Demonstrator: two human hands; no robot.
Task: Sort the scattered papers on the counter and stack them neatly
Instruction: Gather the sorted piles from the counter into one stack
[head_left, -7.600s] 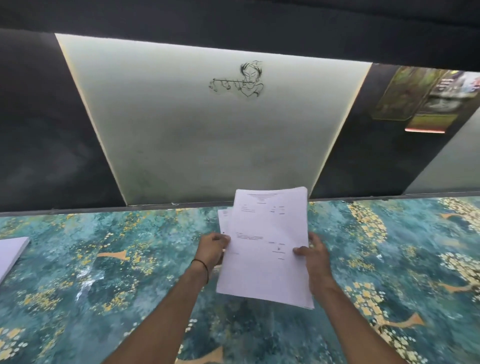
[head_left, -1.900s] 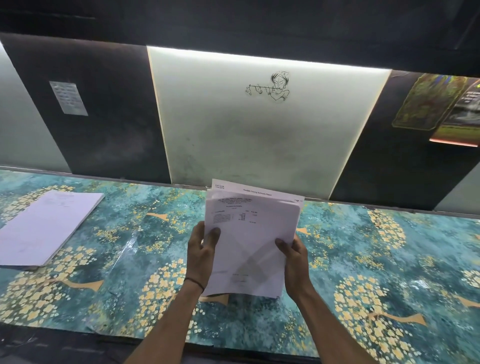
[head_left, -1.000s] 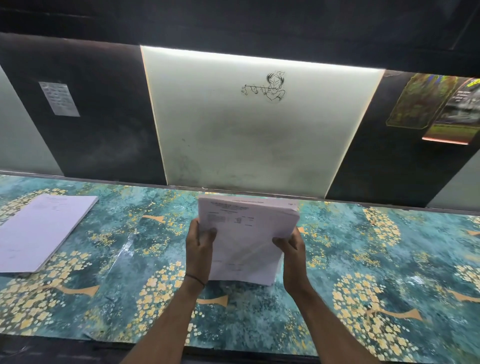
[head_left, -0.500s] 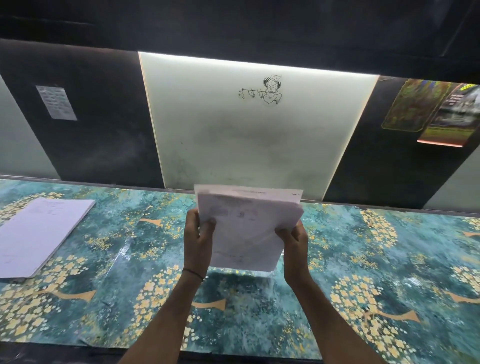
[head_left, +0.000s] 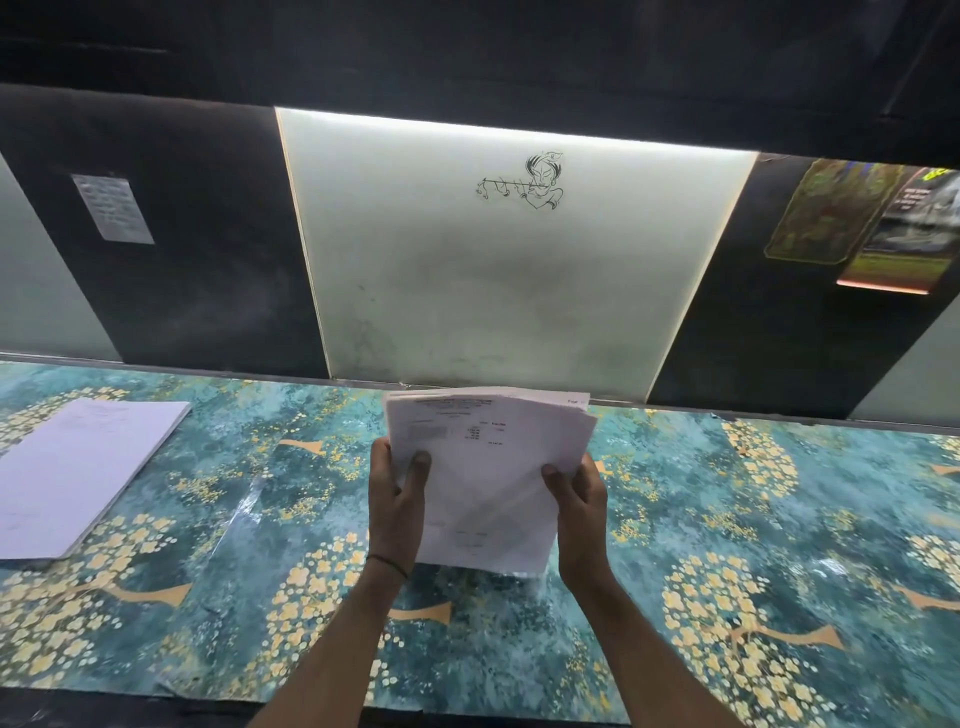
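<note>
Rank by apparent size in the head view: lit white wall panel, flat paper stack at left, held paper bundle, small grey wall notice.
1. lit white wall panel
2. held white paper bundle and flat white paper stack: alike, stack partly cropped, unranked
3. small grey wall notice

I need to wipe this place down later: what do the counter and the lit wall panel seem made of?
The counter: probably glossy printed laminate or vinyl film; teal-and-gold tree pattern with glare streaks. The panel: likely frosted glass or acrylic, matt; light glows along its top and side edges.
</note>
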